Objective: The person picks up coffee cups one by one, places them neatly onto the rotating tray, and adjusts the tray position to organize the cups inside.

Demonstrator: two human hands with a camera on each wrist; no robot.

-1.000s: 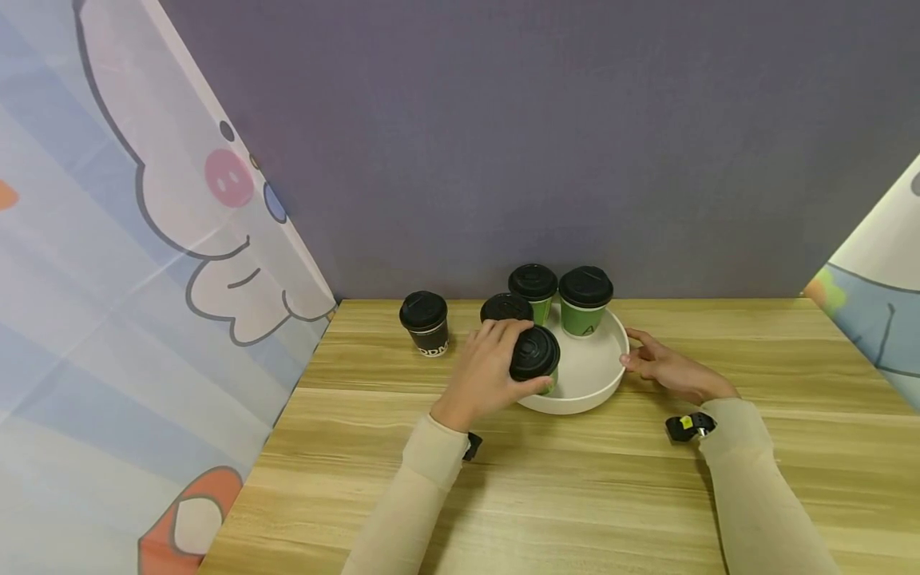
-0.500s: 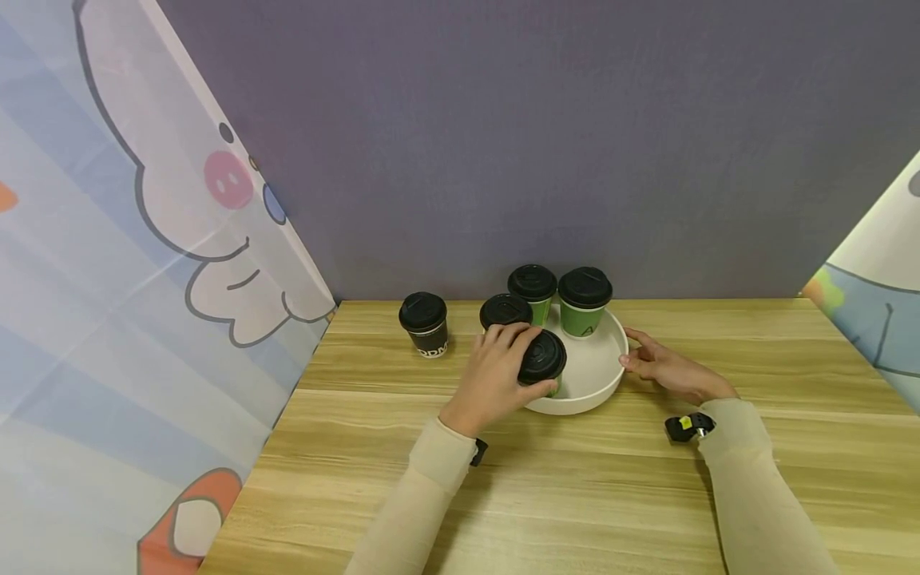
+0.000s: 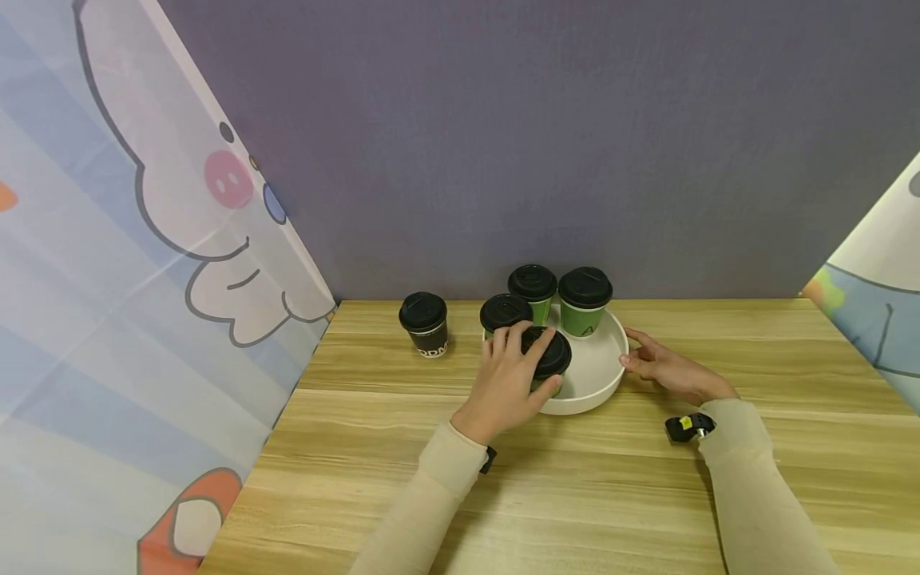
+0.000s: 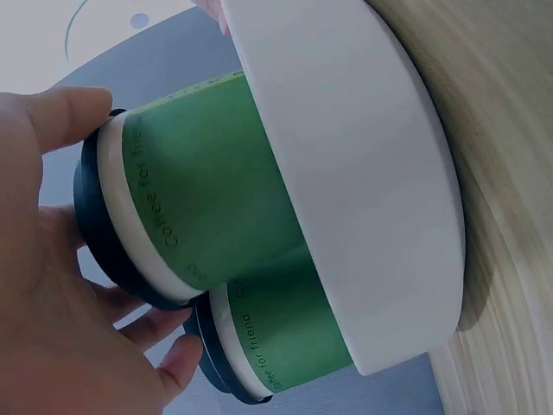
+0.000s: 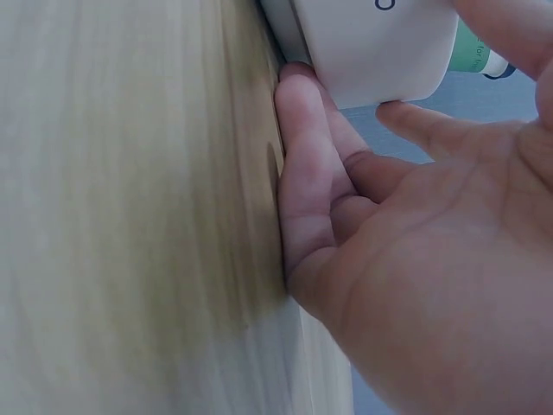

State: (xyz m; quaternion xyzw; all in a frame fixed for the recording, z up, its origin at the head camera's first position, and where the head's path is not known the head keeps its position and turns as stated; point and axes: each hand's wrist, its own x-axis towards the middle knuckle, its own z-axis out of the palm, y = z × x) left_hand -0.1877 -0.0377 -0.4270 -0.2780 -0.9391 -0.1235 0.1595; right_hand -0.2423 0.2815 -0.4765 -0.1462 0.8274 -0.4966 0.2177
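My left hand (image 3: 503, 390) holds a green paper coffee cup (image 4: 212, 186) by its black lid (image 3: 552, 353), thumb on one side and fingers across the other. This cup stands upright at the front left inside a round white tray (image 3: 592, 397) with a raised rim. Behind it are three more lidded green cups: one at the left (image 3: 506, 311), one at the back (image 3: 533, 282) and one at the back right (image 3: 585, 303). At the tray's right side, my right hand (image 3: 672, 371) holds its wall, with several fingers low by the table in the right wrist view.
A black lidded paper cup (image 3: 424, 323) stands on the wooden table (image 3: 575, 487), left of the tray. A grey panel (image 3: 546, 144) rises close behind the cups. A cartoon-printed curtain (image 3: 129, 319) hangs along the left side.
My left hand has moved slightly to the right with the front cup, and its index finger now lies farther across the lid. The right hand and the tray stay where they were.
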